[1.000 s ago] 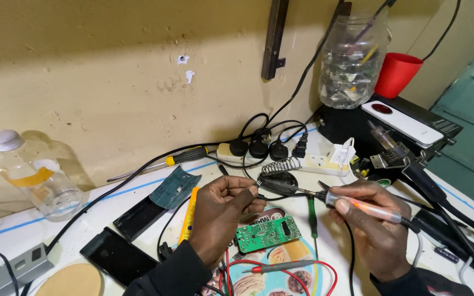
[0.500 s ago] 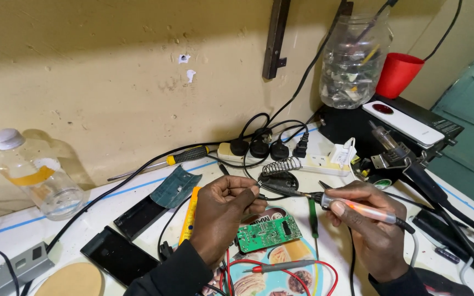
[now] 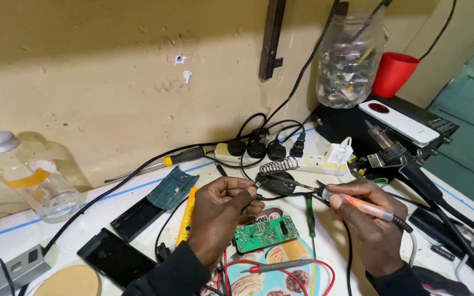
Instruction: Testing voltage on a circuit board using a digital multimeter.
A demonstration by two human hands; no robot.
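Green, and studded with small components, a rectangular printed circuit board (image 3: 265,234) is shown lying flat on the white bench (image 3: 111,205), just below and between the two hands and partly over a round colourful printed mat (image 3: 281,268). The left hand (image 3: 220,216) is curled above the board's left end, its fingertips pinched shut on a thin strand of wire or solder (image 3: 250,185); which of the two cannot be told. The right hand (image 3: 371,219) is closed in a pen-like grip around a slim soldering iron with a translucent orange handle (image 3: 357,204), the dark tip of which is directed leftward toward the left fingertips. A red-leaded probe with a grey shaft (image 3: 281,267) is seen lying on the mat below the board. A yellow-handled tool (image 3: 186,216) lies beside the left wrist, with black rectangular casing parts (image 3: 113,255) further left. Behind the hands, a coiled-wire iron stand (image 3: 278,166) and a white power strip carrying black plugs (image 3: 303,156) are placed against the wall. A clear plastic bottle with a white cap (image 3: 28,175) stands at far left, a large clear plastic jar (image 3: 349,57) and a red plastic cup (image 3: 393,74) at upper right.
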